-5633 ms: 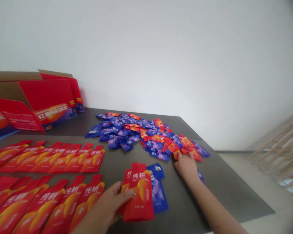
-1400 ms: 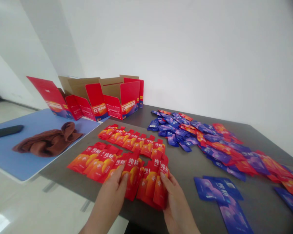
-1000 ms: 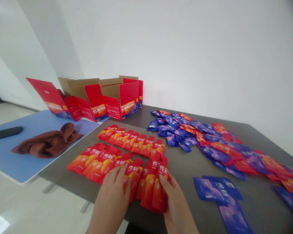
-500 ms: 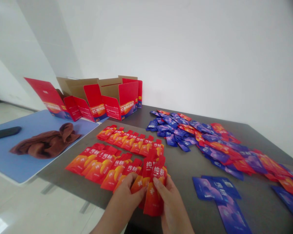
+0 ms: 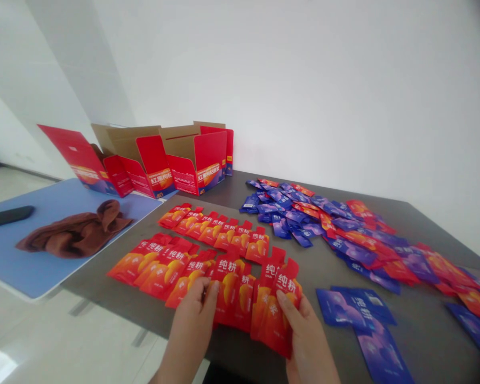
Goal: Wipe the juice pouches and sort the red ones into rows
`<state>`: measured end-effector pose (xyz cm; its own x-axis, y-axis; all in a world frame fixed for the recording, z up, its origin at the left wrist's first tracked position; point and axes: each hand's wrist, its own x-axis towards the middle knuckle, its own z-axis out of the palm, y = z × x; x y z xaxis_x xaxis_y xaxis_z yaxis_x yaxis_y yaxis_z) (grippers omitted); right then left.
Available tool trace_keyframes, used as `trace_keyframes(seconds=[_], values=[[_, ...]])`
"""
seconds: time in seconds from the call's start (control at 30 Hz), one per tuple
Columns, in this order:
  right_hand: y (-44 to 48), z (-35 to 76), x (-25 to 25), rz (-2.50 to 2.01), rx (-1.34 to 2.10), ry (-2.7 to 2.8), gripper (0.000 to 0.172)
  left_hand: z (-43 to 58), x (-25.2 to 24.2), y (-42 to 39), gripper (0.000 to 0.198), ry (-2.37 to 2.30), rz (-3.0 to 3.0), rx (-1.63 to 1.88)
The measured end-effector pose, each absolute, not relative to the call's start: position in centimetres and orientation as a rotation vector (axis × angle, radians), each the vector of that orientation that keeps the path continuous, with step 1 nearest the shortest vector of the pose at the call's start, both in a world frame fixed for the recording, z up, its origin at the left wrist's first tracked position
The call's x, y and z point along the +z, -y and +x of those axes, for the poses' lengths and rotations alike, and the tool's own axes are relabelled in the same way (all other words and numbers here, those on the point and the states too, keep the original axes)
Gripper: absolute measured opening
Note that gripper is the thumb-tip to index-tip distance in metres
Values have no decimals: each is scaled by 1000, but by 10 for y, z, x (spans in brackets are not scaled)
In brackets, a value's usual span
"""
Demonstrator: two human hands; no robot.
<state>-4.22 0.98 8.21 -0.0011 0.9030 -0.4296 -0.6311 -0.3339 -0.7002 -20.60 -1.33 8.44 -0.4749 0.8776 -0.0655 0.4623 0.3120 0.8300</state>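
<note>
We have our right hand point(image 5: 306, 341) closed on the right end of a fan of red 纯耕 foil sachets point(image 5: 240, 298), with the thumb pressed on the front of the nearest sachet and the fingers mostly out of sight behind it. Our left hand point(image 5: 190, 330) sits at the fan's left end, curled and partly open, its thumb and fingertips against the sachets, though we cannot tell whether it really grips them. The fan stands tilted over the dark table point(image 5: 220, 186), and we cannot tell whether its lower edge touches the top. Just beyond the left hand, a near row of overlapping red sachets point(image 5: 160, 269) lies against the fan's left side, and a farther row of red sachets point(image 5: 220, 234) runs behind it. To the right of our right hand lie a few large blue sachets point(image 5: 356, 309), and farther back spreads a loose heap of mixed blue and red sachets point(image 5: 316, 224). Open cardboard display boxes point(image 5: 196, 160), red inside, stand at the table's far left corner. Beside the table, a pale blue board point(image 5: 44, 250) carries a crumpled brown towel point(image 5: 76, 232) and a long black object point(image 5: 6, 216).
</note>
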Motion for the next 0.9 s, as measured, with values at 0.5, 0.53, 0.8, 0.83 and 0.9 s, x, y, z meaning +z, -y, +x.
trace_keyframes(seconds=[0.5,0.53,0.8,0.83,0.9], values=[[-10,-34,84,-995,1644,367,47,-192,82,32,38,-1944,2096,479],[-10,-33,84,-993,1636,362,46,-192,79,33,41,-1850,2156,393],[-10,-32,80,-988,1624,377,50,-193,56,38,47,-1821,2443,496],[-9,-34,79,-976,1632,380,50,-192,60,39,44,-1823,2388,617],[-6,-36,78,-955,1666,392,48,-190,70,39,32,-1804,2169,828]])
